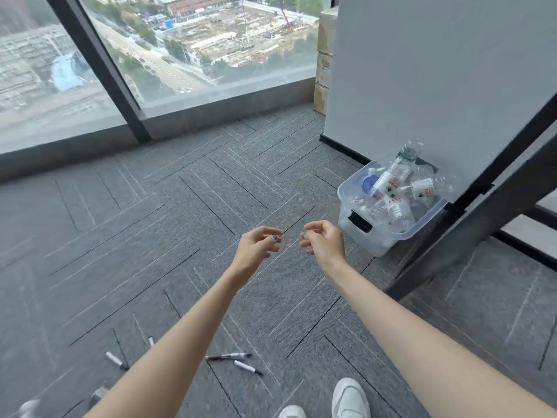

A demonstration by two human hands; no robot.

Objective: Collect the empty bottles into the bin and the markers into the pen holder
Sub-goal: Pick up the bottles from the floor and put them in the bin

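A clear plastic bin [361, 239] stands on the carpet at the right, against the wall, heaped with several empty bottles [399, 211]. My left hand [257, 245] and my right hand [324, 239] hover side by side left of the bin, fingers loosely curled and apart, holding nothing. Low on the floor lie several markers: one [248, 367] and a black pen [229, 356] between my forearms, another marker [116, 360] further left, and a short end of one [151, 341] beside my left forearm. No pen holder is clearly visible.
A dark slanted metal frame leg [470, 233] crosses beside the bin at the right. A full-height window [180, 55] with a dark mullion runs along the far side. My white shoes [349, 399] show at the bottom. A blurred grey object [99, 393] lies at lower left.
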